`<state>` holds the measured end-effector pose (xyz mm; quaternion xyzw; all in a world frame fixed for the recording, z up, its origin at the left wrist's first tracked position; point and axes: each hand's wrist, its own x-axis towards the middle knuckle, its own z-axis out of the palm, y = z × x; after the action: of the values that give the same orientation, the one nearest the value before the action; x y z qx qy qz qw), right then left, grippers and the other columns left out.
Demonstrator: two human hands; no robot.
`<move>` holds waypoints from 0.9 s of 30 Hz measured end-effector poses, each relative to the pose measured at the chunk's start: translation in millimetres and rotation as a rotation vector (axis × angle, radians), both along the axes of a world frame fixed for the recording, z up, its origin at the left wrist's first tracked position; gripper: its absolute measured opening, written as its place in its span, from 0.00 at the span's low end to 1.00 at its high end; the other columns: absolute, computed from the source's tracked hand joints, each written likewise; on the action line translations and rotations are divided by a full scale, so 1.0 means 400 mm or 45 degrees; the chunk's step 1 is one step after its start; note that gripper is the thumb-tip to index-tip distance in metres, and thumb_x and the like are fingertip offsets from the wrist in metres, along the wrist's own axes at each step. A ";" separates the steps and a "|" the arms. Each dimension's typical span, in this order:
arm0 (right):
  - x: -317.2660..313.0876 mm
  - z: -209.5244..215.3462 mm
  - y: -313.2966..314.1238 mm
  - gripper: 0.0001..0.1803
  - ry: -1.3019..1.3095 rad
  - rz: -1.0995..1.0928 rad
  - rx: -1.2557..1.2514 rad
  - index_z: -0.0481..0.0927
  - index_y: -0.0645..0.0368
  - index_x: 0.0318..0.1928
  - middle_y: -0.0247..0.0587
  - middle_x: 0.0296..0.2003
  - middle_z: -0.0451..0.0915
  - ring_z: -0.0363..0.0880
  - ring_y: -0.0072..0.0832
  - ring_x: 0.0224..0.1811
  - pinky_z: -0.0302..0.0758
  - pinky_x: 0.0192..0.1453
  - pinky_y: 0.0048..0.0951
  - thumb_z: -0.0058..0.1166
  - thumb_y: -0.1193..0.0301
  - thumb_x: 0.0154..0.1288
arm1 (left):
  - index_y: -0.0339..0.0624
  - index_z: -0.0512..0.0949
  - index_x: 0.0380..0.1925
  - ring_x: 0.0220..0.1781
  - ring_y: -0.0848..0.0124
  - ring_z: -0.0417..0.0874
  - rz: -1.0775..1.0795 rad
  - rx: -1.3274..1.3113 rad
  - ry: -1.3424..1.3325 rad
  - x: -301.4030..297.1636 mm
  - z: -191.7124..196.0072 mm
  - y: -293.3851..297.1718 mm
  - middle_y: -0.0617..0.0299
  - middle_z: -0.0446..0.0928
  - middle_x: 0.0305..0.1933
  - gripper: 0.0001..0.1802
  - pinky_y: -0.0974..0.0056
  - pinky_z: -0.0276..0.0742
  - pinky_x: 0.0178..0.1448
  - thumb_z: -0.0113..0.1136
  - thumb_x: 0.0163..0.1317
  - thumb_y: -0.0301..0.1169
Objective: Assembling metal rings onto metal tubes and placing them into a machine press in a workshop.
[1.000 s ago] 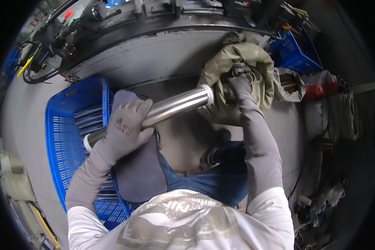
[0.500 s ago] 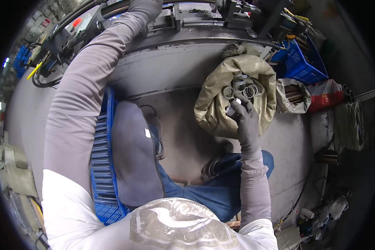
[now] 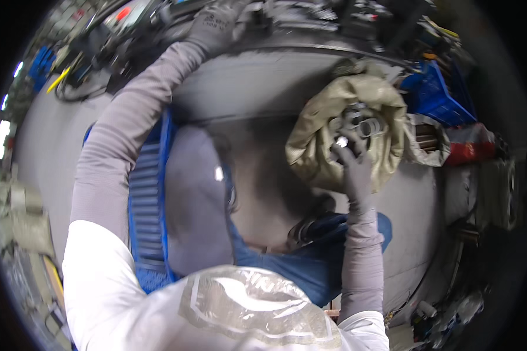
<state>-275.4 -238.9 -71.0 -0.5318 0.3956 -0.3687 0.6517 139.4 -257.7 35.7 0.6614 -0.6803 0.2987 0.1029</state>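
Observation:
My left hand (image 3: pixel 215 22), in a grey glove, is stretched far up to the dark machinery at the top edge; what it grips there is hidden. My right hand (image 3: pixel 354 171), also gloved, reaches into an open tan sack (image 3: pixel 313 137). Its fingertips are at a small shiny metal part (image 3: pixel 340 142) beside several metal rings (image 3: pixel 366 124) inside the sack. I cannot tell whether the fingers hold that part. A blue slatted crate (image 3: pixel 149 193) lies at my lower left, half hidden by my left sleeve.
A blue bin (image 3: pixel 436 93) and a red object (image 3: pixel 474 153) stand to the right of the sack. Cables and a yellow tool (image 3: pixel 58 79) lie at the upper left. A grey curved surface (image 3: pixel 257 99) runs beneath the machinery.
My left hand, which held a long shiny metal tube over the crate, has swung up to the machinery; the tube is out of sight. My right hand stays in the sack.

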 end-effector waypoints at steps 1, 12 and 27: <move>-0.020 -0.020 -0.020 0.21 0.175 0.021 -0.287 0.81 0.62 0.63 0.43 0.56 0.81 0.81 0.26 0.54 0.83 0.58 0.26 0.59 0.77 0.70 | 0.41 0.70 0.70 0.71 0.45 0.74 -0.159 -0.033 0.077 -0.036 -0.014 0.093 0.40 0.73 0.69 0.33 0.47 0.68 0.76 0.62 0.63 0.34; -0.047 -0.068 -0.101 0.18 0.945 0.422 -1.208 0.84 0.59 0.55 0.46 0.57 0.86 0.85 0.39 0.60 0.81 0.62 0.36 0.66 0.80 0.65 | 0.42 0.78 0.58 0.64 0.54 0.80 0.865 1.220 0.364 0.082 -0.656 1.556 0.51 0.81 0.59 0.24 0.49 0.76 0.65 0.58 0.66 0.42; 0.034 -0.095 0.027 0.15 0.139 0.477 -0.162 0.81 0.63 0.58 0.43 0.56 0.81 0.81 0.33 0.59 0.82 0.63 0.36 0.55 0.76 0.74 | 0.44 0.81 0.57 0.60 0.53 0.78 0.784 1.326 0.718 -0.265 -1.076 1.662 0.52 0.81 0.55 0.20 0.48 0.69 0.64 0.56 0.69 0.38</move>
<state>-261.8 -228.0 -108.9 -0.6554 0.3004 -0.2358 0.6516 33.6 407.2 -394.5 0.8415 -0.4627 -0.2375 -0.1459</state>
